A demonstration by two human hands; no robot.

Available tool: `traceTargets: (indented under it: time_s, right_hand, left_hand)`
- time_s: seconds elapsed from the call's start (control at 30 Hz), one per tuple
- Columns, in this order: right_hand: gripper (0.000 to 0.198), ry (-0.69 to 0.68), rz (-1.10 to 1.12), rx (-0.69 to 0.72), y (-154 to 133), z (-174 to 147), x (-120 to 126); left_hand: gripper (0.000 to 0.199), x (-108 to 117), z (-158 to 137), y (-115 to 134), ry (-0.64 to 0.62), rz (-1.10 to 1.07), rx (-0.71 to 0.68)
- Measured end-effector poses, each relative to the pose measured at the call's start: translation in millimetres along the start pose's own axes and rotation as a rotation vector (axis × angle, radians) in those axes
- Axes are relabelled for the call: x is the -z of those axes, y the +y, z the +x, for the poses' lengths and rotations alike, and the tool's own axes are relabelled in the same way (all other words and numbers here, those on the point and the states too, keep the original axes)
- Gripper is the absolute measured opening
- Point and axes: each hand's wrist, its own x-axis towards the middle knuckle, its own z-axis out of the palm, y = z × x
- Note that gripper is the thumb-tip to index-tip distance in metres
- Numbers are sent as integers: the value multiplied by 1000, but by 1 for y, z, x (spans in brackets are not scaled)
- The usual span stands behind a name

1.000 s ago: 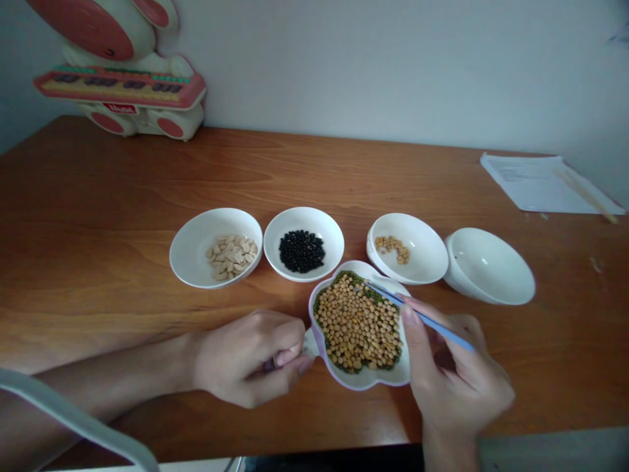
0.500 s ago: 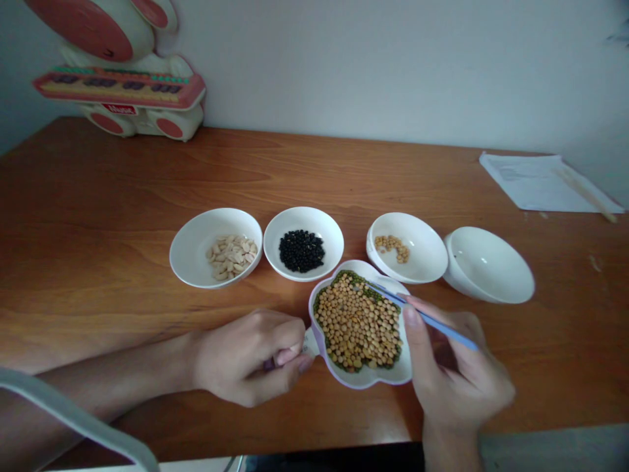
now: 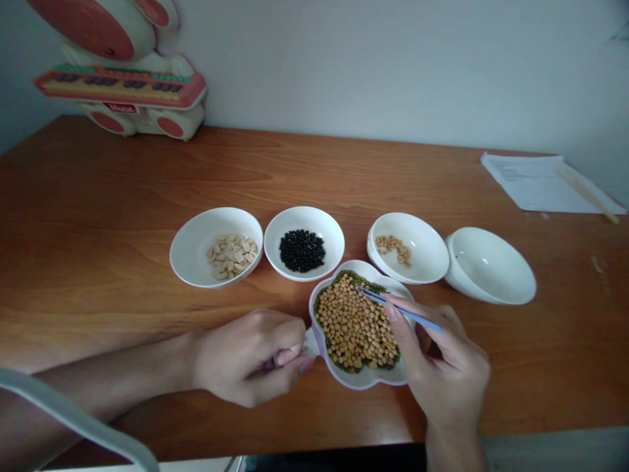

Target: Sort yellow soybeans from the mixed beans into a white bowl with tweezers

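Observation:
My left hand (image 3: 255, 357) is closed around the handle of a flower-shaped white dish with a lilac rim (image 3: 322, 337). Tan soybeans (image 3: 356, 321) fill much of this dish, with small green beans (image 3: 376, 287) showing round their edge. Between the thumb and fingers of my right hand (image 3: 442, 367) is a pair of blue tweezers (image 3: 407, 312), its tips down among the beans near the dish's far side. Behind the dish stand a white bowl (image 3: 427, 252) with a few soybeans, and another bowl (image 3: 334, 246) with black beans.
At the left is a bowl (image 3: 184, 252) of pale flat seeds; at the right, a tilted white bowl (image 3: 506, 265) holds a dark speck. A rabbit keyboard toy (image 3: 128, 92) stands back left. Paper sheets (image 3: 531, 180) and a stick (image 3: 590, 195) lie back right. A grey curved bar (image 3: 73, 416) crosses the lower left.
My right hand and the tweezers have moved left, bringing the tips further over the beans. My left hand and the dish have stayed in place.

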Motion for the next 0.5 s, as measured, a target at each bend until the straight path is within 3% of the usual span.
traceTargets:
  time_s: [0.3,0.5]
  right_hand:
    - [27,50,2,-37,0,-3,-2]
    - [44,333,-68,20,-3,-8,-2]
  left_hand:
    - [30,0,0,0,13,5,3]
    - [30,0,0,1,14,7,-8]
